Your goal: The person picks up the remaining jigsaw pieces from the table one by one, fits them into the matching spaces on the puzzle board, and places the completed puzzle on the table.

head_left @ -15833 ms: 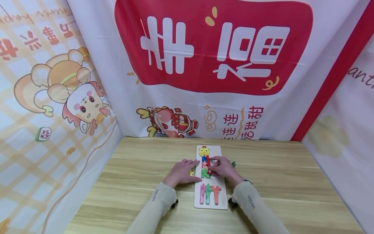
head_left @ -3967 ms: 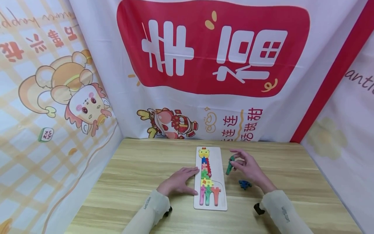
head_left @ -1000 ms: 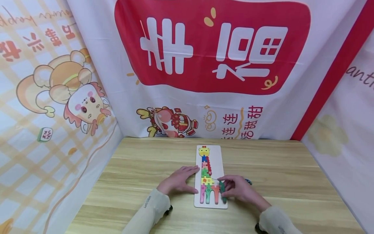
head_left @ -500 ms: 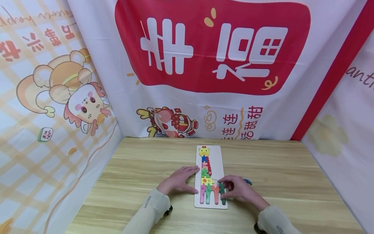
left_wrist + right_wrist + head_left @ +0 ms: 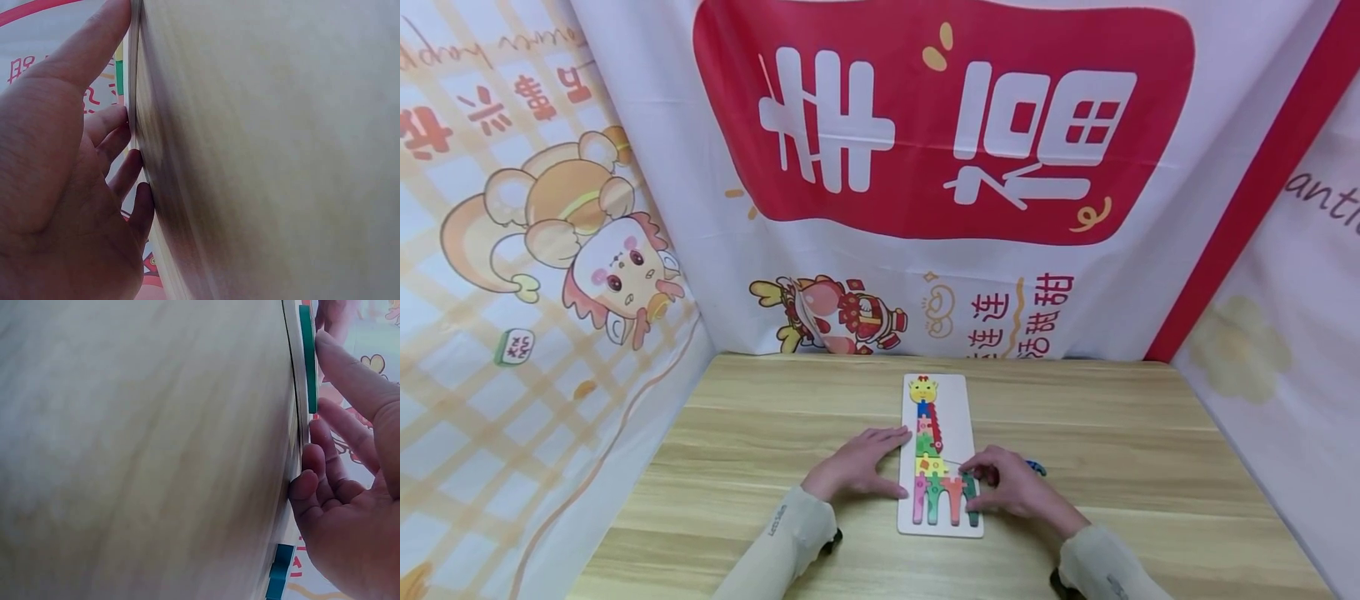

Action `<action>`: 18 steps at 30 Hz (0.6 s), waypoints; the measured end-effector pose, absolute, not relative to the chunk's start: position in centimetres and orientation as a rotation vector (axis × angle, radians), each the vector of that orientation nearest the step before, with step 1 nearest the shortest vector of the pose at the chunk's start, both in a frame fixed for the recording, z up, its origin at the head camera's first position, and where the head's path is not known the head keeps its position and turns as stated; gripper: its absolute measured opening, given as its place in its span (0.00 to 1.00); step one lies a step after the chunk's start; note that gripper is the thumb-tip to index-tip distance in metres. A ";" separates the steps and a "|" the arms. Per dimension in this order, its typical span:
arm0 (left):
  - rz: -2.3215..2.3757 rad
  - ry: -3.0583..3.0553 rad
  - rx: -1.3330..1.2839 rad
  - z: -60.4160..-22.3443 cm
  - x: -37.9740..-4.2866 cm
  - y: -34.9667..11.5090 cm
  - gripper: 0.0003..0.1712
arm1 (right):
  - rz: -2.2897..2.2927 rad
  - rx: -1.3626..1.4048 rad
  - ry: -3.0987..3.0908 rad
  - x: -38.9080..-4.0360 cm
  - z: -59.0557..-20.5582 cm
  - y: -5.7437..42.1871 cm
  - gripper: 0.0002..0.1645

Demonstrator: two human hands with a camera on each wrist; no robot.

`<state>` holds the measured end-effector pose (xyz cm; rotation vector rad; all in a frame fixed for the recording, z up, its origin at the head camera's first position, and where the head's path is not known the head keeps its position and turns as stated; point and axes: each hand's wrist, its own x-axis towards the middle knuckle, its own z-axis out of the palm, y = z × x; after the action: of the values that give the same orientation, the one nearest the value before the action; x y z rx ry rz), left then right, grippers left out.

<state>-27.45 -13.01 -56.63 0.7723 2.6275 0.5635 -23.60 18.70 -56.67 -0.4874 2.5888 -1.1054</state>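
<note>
A white puzzle board lies on the table, with coloured pieces forming a giraffe with a yellow head. Along its left edge, my left hand rests with thumb and fingers spread against the rim; the left wrist view shows that hand touching the board's side. At the lower right, my right hand pinches a dark green puzzle piece between thumb and index finger. This piece sits flat on the board beside the orange leg piece. My other right fingers curl loosely near the board's edge.
A blue puzzle piece lies on the wooden table, just behind my right hand. Between the yellow body piece and the right hand, a bare outlined area shows on the board. Printed cloth walls stand behind and beside the table.
The dark green piece, held above the table right of the board earlier, now lies level beside the orange leg. The yellow body and red mane pieces also joined the board. My left hand stays put lately.
</note>
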 end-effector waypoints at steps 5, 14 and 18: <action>0.567 2.630 0.777 -56.7 -27.4 -13.0 0.60 | -1.077 -0.482 2.604 -23.7 -56.8 18.6 0.30; 0.582 2.618 0.769 -56.5 -27.4 -13.0 0.60 | -1.052 -0.478 2.621 -23.6 -56.7 18.5 0.30; 0.575 2.620 0.763 -56.6 -27.4 -13.0 0.60 | -1.047 -0.482 2.631 -23.5 -56.6 18.4 0.30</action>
<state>-27.43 -13.03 -56.56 0.7629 2.6200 0.5751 -23.53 18.42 -56.65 -0.4816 2.6306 -1.0470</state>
